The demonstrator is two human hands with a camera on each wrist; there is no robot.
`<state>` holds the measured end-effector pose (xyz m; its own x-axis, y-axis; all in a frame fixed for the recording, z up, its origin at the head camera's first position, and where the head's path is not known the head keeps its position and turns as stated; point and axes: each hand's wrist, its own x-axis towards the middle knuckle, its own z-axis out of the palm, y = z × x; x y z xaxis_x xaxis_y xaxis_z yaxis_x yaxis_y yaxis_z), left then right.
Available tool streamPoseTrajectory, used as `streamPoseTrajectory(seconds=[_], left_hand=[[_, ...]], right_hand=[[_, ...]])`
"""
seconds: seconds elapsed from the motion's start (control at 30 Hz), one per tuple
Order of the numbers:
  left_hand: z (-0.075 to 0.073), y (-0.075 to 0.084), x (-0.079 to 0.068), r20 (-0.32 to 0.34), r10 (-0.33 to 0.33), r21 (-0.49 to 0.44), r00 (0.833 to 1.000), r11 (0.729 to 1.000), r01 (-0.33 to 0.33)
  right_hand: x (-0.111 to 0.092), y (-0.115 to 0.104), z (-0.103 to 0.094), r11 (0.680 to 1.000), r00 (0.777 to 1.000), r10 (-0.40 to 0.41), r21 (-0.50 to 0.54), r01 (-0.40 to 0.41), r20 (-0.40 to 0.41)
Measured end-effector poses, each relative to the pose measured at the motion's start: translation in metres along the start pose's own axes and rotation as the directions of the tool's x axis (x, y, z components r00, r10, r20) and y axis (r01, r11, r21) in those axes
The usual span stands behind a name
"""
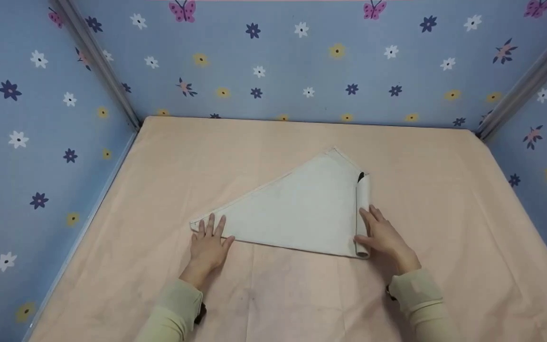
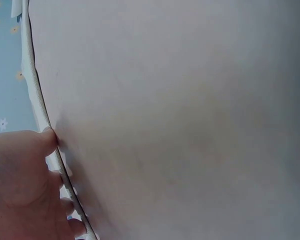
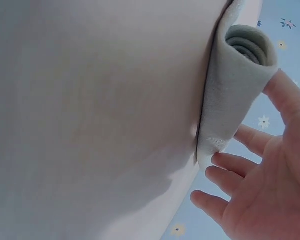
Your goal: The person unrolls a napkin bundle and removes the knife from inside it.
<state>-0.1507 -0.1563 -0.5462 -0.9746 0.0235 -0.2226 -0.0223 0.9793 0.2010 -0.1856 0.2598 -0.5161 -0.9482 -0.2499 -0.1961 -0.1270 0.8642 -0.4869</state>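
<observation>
A pale grey-white cloth (image 1: 297, 204) with a stitched hem lies spread on the table, narrow at its left tip and wider to the right. Its right end is wound into a tight roll (image 1: 363, 213), with a small dark patch at the far end. My left hand (image 1: 210, 249) rests on the narrow tip, fingers spread flat and thumb at the near edge. Over the roll lie the thumb and index finger of my right hand (image 1: 387, 237). In the right wrist view, the roll's coiled layers (image 3: 247, 47) show at its open end, and the other fingers (image 3: 225, 177) extend loosely alongside.
A peach-coloured cover (image 1: 278, 294) with light creases lies over the table. Blue flowered panels (image 1: 283, 66) stand along the back, left and right, with grey posts (image 1: 105, 66) at the back corners. Dark bands (image 1: 200, 313) show at both wrists, beside the light sleeves.
</observation>
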Motion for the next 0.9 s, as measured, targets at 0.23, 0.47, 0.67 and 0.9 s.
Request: streamPoseTrajectory(seconds=[0.23,0.47,0.67,0.9], left_hand=[[0.0,-0.001,0.0,-0.007,0.009,0.004,1.0,1.0,-0.009],[0.0,-0.001,-0.001,-0.01,0.01,-0.012,1.0,1.0,-0.01],[0.0,-0.001,-0.003,-0.011,0.014,-0.022,1.0,1.0,-0.014],[0.0,-0.001,-0.001,-0.01,0.014,-0.025,1.0,1.0,-0.014]], right_hand=[[-0.003,0.005,-0.002,1.0,1.0,0.008,0.024,-0.009,0.013],[-0.006,0.011,-0.007,0.998,0.999,-0.001,0.061,-0.001,0.036],[-0.007,0.012,-0.009,0.998,0.999,-0.002,0.069,-0.001,0.036],[-0.007,0.004,-0.008,0.996,0.999,-0.037,0.075,0.039,-0.024]])
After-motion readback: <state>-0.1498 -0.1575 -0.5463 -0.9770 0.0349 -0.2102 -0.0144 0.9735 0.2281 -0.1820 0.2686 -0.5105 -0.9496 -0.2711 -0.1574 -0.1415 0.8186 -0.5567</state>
